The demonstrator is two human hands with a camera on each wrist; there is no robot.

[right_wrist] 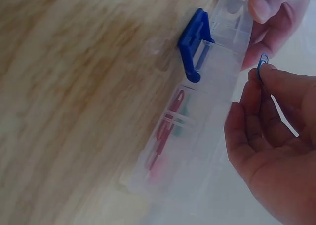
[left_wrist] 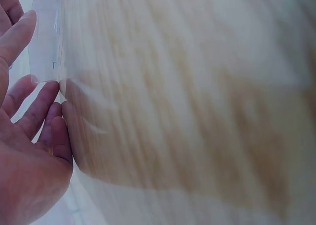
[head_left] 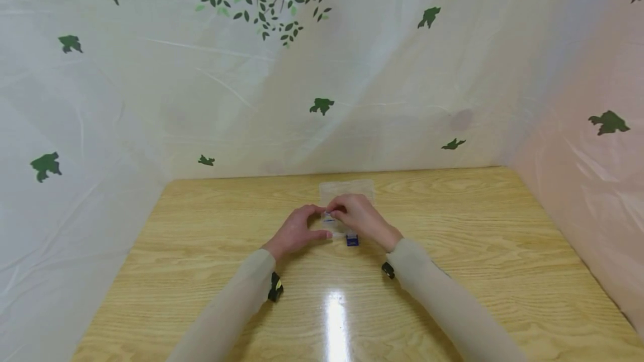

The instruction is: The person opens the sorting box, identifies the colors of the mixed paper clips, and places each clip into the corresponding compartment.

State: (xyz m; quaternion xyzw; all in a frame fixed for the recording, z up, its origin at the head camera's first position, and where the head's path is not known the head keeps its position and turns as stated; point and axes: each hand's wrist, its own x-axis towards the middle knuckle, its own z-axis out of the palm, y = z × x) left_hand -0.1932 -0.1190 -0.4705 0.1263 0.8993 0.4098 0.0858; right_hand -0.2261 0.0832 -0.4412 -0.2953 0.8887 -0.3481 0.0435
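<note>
A clear plastic box stands on the table with its lid raised at the back. My left hand holds the box's left end, its thumb at the front and its fingers toward the back. Between thumb and index finger, my right hand pinches a blue paper clip above the box. A blue latch sticks out from the box's front. Red paper clips show through the front wall, with blurred green and pink items beside them. The left wrist view catches only part of the box.
The wooden table meets a pale cloth printed with leaves and dark green birds, which hangs behind it and along both sides. A dark device is worn under the left wrist, another under the right.
</note>
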